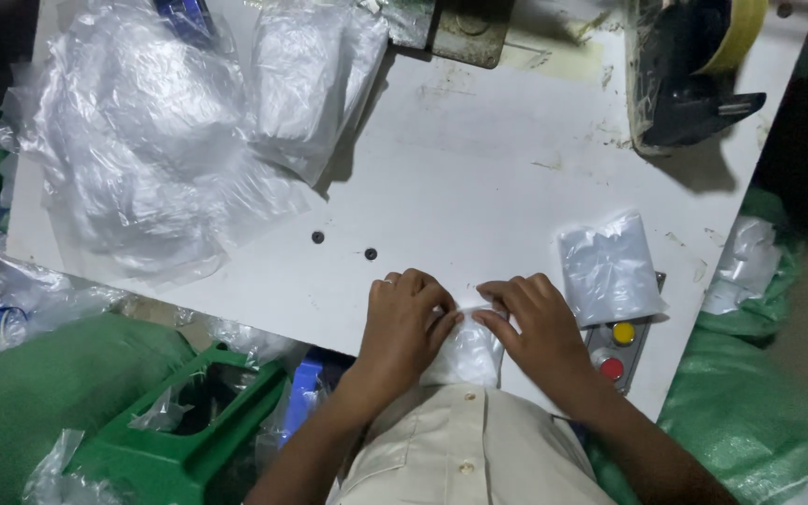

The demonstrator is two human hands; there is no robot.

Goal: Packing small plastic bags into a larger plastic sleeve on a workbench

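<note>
A small clear plastic bag with white contents [466, 351] lies at the near edge of the white table [479, 178], right in front of me. My left hand [406, 323] grips its left top corner, fingers curled, a ring on one finger. My right hand [533, 323] pinches the bag's right top corner. Both hands press the bag's upper edge against the tabletop. To the right of my right hand lies a second filled clear bag [610, 269].
A heap of loose clear plastic bags [170, 131] covers the table's far left. A black tape dispenser [689, 75] stands at the far right. A switch box with yellow and red buttons [615, 351] hangs at the near right edge. Green sacks [750, 393] and a green stool [180, 440] flank me.
</note>
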